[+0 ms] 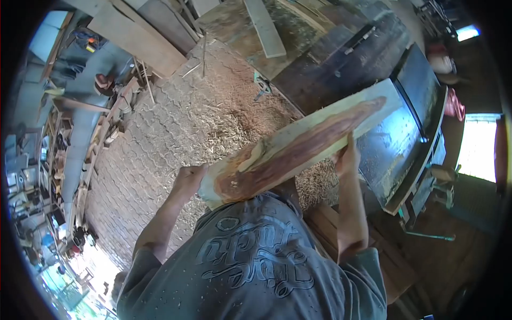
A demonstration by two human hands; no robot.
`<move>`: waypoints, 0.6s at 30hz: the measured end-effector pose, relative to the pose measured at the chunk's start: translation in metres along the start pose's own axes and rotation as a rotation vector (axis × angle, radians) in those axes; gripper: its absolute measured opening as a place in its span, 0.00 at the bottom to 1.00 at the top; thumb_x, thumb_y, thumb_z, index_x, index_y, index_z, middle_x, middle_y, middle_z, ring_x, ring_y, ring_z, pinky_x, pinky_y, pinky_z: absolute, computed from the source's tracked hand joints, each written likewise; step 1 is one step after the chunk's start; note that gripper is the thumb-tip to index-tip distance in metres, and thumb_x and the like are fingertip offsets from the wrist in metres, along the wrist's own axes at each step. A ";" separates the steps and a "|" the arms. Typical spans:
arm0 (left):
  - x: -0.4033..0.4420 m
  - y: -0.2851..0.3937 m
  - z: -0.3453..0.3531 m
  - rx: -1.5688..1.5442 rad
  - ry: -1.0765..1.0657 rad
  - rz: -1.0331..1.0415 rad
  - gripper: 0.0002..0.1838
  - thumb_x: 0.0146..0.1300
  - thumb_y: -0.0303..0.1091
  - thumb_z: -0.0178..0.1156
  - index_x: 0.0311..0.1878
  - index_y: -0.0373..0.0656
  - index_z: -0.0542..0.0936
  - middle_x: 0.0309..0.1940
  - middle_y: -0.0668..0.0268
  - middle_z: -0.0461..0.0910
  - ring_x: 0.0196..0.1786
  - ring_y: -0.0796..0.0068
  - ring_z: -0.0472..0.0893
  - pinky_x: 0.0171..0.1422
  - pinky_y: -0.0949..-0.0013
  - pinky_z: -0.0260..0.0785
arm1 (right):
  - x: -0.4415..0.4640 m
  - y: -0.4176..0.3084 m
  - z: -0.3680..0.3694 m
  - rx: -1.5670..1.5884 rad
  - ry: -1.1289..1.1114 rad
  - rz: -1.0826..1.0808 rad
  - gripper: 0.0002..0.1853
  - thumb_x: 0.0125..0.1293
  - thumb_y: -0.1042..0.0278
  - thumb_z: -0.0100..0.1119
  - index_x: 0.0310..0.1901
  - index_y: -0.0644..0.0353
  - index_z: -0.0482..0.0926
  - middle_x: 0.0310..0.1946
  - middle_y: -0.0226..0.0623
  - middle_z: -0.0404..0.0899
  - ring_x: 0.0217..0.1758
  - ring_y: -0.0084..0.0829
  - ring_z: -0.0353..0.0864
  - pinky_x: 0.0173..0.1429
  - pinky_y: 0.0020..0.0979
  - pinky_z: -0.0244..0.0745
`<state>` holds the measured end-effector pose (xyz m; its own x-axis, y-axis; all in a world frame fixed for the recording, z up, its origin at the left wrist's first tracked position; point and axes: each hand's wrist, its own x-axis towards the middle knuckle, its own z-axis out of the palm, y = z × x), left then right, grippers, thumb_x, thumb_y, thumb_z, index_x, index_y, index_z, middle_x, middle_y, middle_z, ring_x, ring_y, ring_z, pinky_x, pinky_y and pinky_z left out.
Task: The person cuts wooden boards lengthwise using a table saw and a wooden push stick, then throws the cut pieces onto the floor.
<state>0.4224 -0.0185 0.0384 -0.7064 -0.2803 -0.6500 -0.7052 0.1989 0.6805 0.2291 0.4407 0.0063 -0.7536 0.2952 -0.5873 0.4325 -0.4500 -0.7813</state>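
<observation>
A long wooden board [304,146], pale with a reddish-brown streak down its middle, is held slantwise in front of my body. My left hand [190,178] grips its near end, fingers partly hidden by the wood. Farther along, my right hand [347,156] holds the lower long edge, most of its fingers out of sight under the board. The board's far end lies over the edge of a dark metal machine table [392,154]; whether it touches the surface I cannot tell.
Wood shavings [234,125] cover part of the paved floor [136,160]. A second dark machine table [325,69] and a pale plank [265,29] are beyond the board. Large planks [136,40] lean at upper left. Cluttered shelves [53,170] run along the left; stacked timber [384,266] lies at right.
</observation>
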 end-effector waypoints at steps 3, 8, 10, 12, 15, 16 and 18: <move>-0.003 0.007 -0.001 0.000 -0.008 -0.001 0.27 0.80 0.52 0.64 0.31 0.37 0.89 0.21 0.73 0.79 0.28 0.84 0.74 0.35 0.68 0.69 | -0.035 0.044 -0.012 -0.188 -0.108 0.103 0.23 0.80 0.45 0.64 0.55 0.61 0.83 0.32 0.31 0.84 0.30 0.25 0.86 0.29 0.29 0.85; 0.015 -0.019 -0.005 -0.032 -0.028 0.074 0.31 0.80 0.55 0.62 0.24 0.40 0.83 0.18 0.73 0.74 0.25 0.84 0.70 0.31 0.65 0.65 | -0.109 0.085 0.017 -0.147 -0.387 0.177 0.28 0.76 0.49 0.69 0.65 0.63 0.79 0.53 0.43 0.87 0.54 0.39 0.90 0.54 0.42 0.90; 0.021 -0.014 -0.012 0.047 -0.002 0.095 0.31 0.81 0.56 0.60 0.23 0.43 0.81 0.18 0.74 0.74 0.25 0.83 0.70 0.29 0.64 0.64 | -0.133 0.073 0.034 -0.138 -0.567 0.409 0.30 0.71 0.54 0.75 0.65 0.66 0.78 0.54 0.42 0.86 0.55 0.37 0.88 0.62 0.45 0.87; 0.027 0.002 -0.014 0.033 -0.044 0.132 0.31 0.81 0.56 0.61 0.22 0.45 0.80 0.19 0.72 0.78 0.25 0.80 0.73 0.32 0.63 0.68 | -0.137 0.077 0.043 -0.165 -0.552 0.361 0.30 0.70 0.55 0.75 0.65 0.67 0.78 0.52 0.44 0.87 0.52 0.40 0.89 0.59 0.45 0.89; 0.049 0.011 -0.021 0.045 -0.050 0.081 0.32 0.80 0.62 0.60 0.27 0.43 0.85 0.23 0.67 0.83 0.28 0.77 0.78 0.38 0.64 0.74 | -0.123 0.089 0.051 -0.101 -0.557 0.430 0.27 0.71 0.58 0.74 0.63 0.66 0.78 0.46 0.44 0.87 0.45 0.39 0.90 0.48 0.44 0.91; 0.059 0.014 -0.025 0.040 -0.047 0.080 0.32 0.80 0.62 0.60 0.27 0.43 0.85 0.23 0.67 0.83 0.28 0.77 0.78 0.38 0.64 0.74 | -0.122 0.090 0.058 -0.106 -0.560 0.430 0.27 0.71 0.58 0.74 0.63 0.66 0.78 0.46 0.44 0.87 0.45 0.39 0.90 0.48 0.44 0.91; 0.065 0.028 -0.029 0.049 -0.086 0.080 0.29 0.79 0.58 0.63 0.36 0.38 0.90 0.27 0.70 0.85 0.31 0.81 0.79 0.36 0.67 0.72 | -0.122 0.094 0.066 -0.118 -0.491 0.281 0.22 0.73 0.61 0.73 0.61 0.65 0.79 0.45 0.43 0.87 0.46 0.38 0.90 0.47 0.44 0.90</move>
<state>0.3588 -0.0580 0.0251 -0.7620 -0.1803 -0.6220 -0.6467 0.2636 0.7158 0.3293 0.3073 0.0188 -0.7311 -0.2600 -0.6308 0.6803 -0.3489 -0.6446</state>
